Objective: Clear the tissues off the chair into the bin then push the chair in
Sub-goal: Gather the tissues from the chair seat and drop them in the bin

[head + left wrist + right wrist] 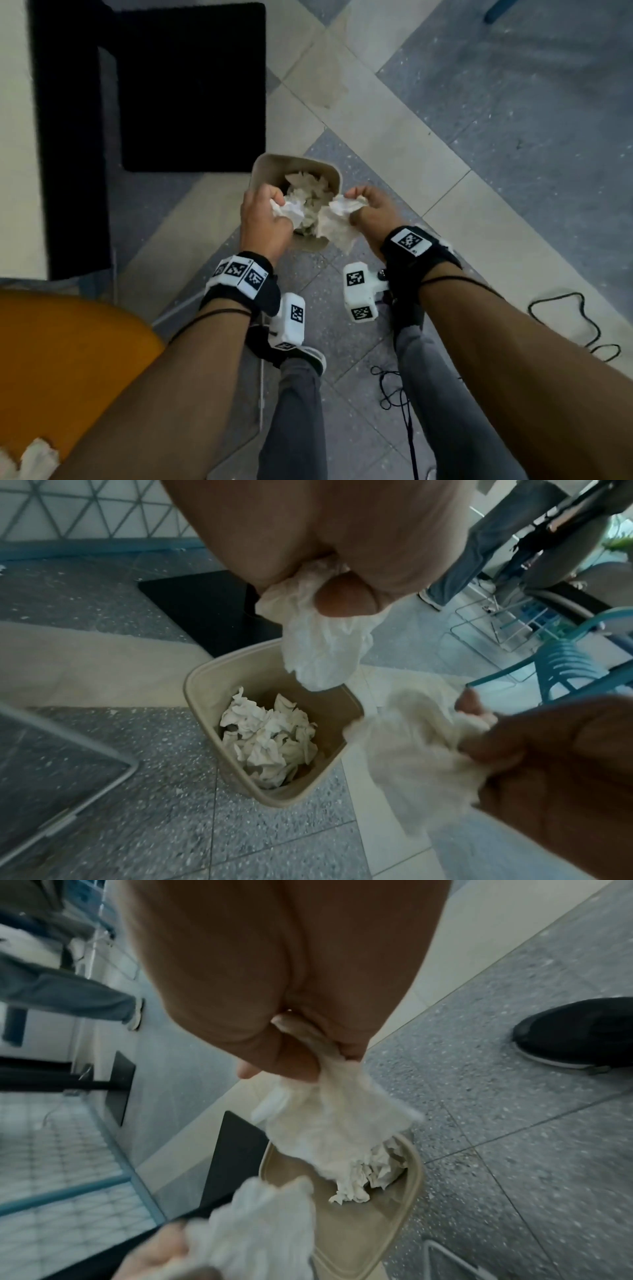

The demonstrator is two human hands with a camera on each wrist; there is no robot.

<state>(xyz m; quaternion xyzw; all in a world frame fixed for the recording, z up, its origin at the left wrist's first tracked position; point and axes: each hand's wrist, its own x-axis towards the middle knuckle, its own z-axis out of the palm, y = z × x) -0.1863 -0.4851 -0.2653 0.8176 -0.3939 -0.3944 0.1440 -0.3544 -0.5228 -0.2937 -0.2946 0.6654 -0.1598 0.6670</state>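
A beige bin (263, 171) stands on the floor, with several crumpled tissues (270, 734) inside. My left hand (263, 219) grips a white tissue (291, 212) over the bin's left side; in the left wrist view that tissue (322, 647) hangs from my fingers above the bin (205, 683). Over the bin's right edge my right hand (370, 212) grips another tissue (339, 219), which dangles (329, 1129) above the bin (411, 1172). The orange chair seat (68, 359) is at the lower left, with a tissue (30, 459) lying on it.
A black table base (191, 89) and its dark post (68, 137) stand on the tiled floor behind the bin. My shoes (308, 359) are just below it. Black cables (582, 325) trail at the right. Another person's legs (479, 547) and blue chairs (565, 664) are farther off.
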